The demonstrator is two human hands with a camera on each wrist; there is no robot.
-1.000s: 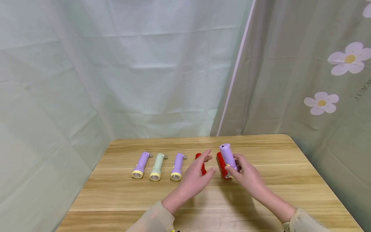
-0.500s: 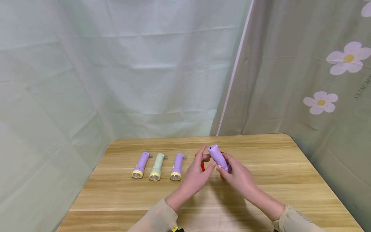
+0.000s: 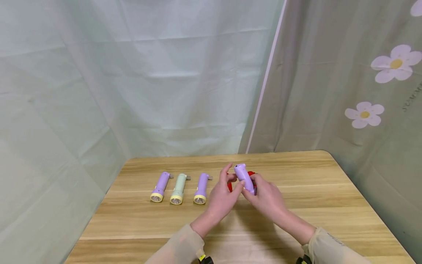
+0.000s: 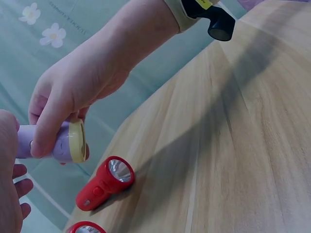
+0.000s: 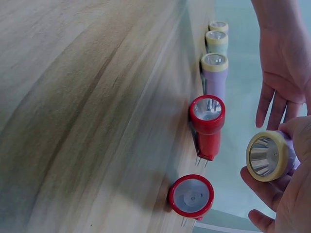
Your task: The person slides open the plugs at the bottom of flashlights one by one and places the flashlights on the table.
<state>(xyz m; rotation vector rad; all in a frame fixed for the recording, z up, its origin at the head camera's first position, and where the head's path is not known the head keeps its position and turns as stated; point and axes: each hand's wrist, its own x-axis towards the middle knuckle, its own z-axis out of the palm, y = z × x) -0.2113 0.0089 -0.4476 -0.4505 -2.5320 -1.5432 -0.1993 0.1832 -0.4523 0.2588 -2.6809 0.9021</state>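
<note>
1. Since a second ago, both hands have drawn together and shifted leftward above the light wooden surface (image 3: 296, 205), and the lilac plastic flashlight with a yellow rim (image 3: 244, 178) has travelled with them, now tilted with its tail up and away from the person.
2. Earlier the left hand (image 3: 221, 200) hovered apart with its fingers spread; now its fingertips touch the lilac body from the left, fingers only lightly bent.
3. The right hand (image 3: 265, 198) grips the flashlight near its yellow lens end, fingers and thumb curled round it, holding it clear of the surface.
4. Two red plastic flashlights (image 5: 208, 127) lie on the surface right below the hands, one beside the other, mostly hidden from the head view.
5. The row to the left is unchanged: a lilac flashlight (image 3: 160, 186), a mint-green flashlight (image 3: 178, 188) and another lilac one (image 3: 201, 188) lie side by side, lenses toward the person.
</note>
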